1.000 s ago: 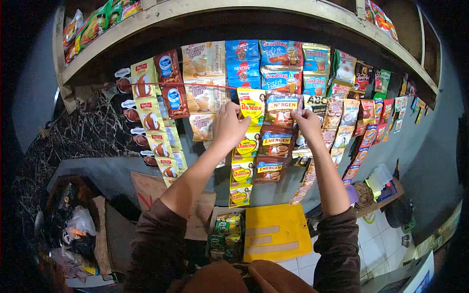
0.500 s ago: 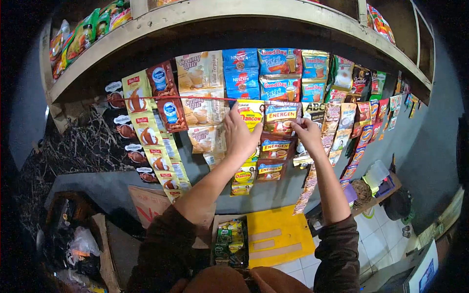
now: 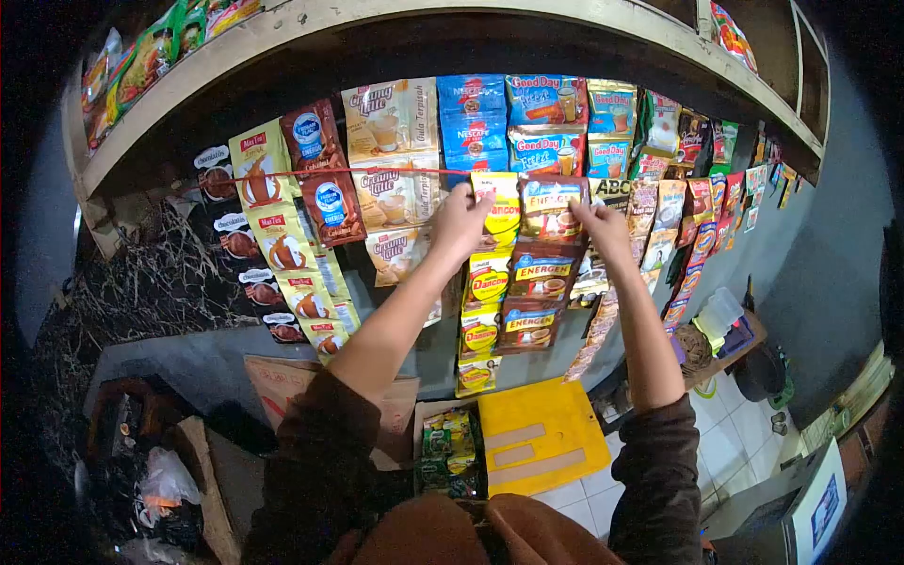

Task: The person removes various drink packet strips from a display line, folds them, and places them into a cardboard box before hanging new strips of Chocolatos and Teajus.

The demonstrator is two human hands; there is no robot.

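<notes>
My left hand (image 3: 459, 224) pinches the upper left part of the yellow Dancow sachet strip (image 3: 487, 282), just below the red string (image 3: 377, 170). At the right edge of the top Energen sachet, my right hand (image 3: 605, 232) has its thumb and fingers closed on the packet. The brown Energen strip (image 3: 535, 278) hangs beside the Dancow strip, its lower sachets hanging free. Blue Nescafe sachets (image 3: 473, 137) and Good Day sachets (image 3: 548, 151) hang above. Creamy Latte sachets (image 3: 388, 202) are left of my left hand.
More sachet strips hang to both sides, including yellow Max Tea (image 3: 287, 240). A curved shelf (image 3: 452, 26) runs overhead. Below are a yellow panel (image 3: 541, 438), an open carton of green packets (image 3: 449, 452) and, at lower left, a plastic bag (image 3: 168, 480).
My left hand has moved from across the Dancow strip to its upper left edge, uncovering more of it. My right hand has shifted slightly up and right. The view has shifted slightly.
</notes>
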